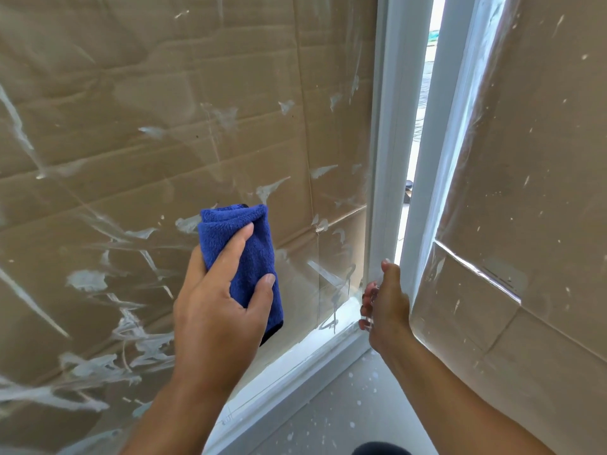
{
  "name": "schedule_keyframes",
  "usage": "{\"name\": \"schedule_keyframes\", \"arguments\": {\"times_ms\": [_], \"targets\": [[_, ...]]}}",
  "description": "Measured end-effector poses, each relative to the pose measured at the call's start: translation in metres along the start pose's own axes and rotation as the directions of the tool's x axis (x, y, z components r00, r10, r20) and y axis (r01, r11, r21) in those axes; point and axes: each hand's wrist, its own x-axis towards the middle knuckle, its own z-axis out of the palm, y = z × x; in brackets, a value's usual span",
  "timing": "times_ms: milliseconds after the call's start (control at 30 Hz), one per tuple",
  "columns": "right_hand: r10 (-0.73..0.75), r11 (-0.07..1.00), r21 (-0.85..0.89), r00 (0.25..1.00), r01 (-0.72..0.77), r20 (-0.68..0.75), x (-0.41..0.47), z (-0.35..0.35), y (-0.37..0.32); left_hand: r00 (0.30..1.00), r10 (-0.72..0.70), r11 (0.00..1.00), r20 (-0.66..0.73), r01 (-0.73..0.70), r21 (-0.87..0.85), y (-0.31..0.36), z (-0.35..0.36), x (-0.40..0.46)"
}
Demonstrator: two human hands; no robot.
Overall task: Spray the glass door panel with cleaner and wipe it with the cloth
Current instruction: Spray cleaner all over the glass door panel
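A large glass door panel [164, 126] fills the view from nine o'clock round to one o'clock. Brown cardboard [115, 77] shows through the glass, creased and folded, and the glass itself is smeared with white streaks and blotches, thickest toward seven and eight o'clock.

A second door leaf [525, 159] stands at three o'clock, also glazed over brown cardboard and flecked with white spots. Between the two leaves runs a narrow bright gap [417, 142] from twelve o'clock down toward the centre, edged by a white door frame [387, 159].

A pale floor [345, 405] speckled with white drops lies at five and six o'clock, below the white bottom rail of the panel.

The left hand [216, 310] reaches up from six o'clock to the centre. Its grip is curled round a folded blue cloth [243, 251], thumb at the right edge and a finger laid across the front. The cloth sits against the lower middle part of the glass panel, slightly left of centre.

The right hand [384, 307] comes in from four o'clock, just beside the lower corner of the panel. Its fingers curl round the edge of the white frame, thumb pointing up.
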Motion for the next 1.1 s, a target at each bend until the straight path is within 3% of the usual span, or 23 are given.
{"name": "schedule_keyframes", "arguments": {"times_ms": [333,467,600,767,967,1100], "targets": [[0.166,0.981,-0.130,0.974,-0.147,0.155,0.028,-0.025,0.035,0.998,-0.020,1.000,0.062,0.020,-0.003,-0.025,0.035,-0.032],[0.142,0.986,-0.100,0.989,-0.137,0.050,0.033,-0.025,0.056,0.995,-0.041,0.999,0.088,0.040,0.010,-0.039,0.052,-0.047],[0.059,0.982,-0.178,0.997,-0.066,-0.048,0.038,-0.027,0.091,0.992,-0.070,0.997,0.101,0.072,-0.009,-0.050,0.065,-0.060],[0.060,0.982,-0.174,0.994,-0.076,-0.092,0.041,-0.031,0.114,0.993,-0.075,0.997,0.095,0.076,-0.004,-0.063,0.067,-0.067],[0.193,0.972,-0.164,0.971,-0.169,0.139,0.029,-0.034,0.103,0.996,-0.083,0.996,0.045,0.083,0.013,-0.066,0.056,-0.070],[0.063,0.974,-0.225,0.960,0.000,0.273,0.010,-0.038,0.090,0.996,-0.094,0.996,0.012,0.094,0.004,-0.064,0.045,-0.072]]}}
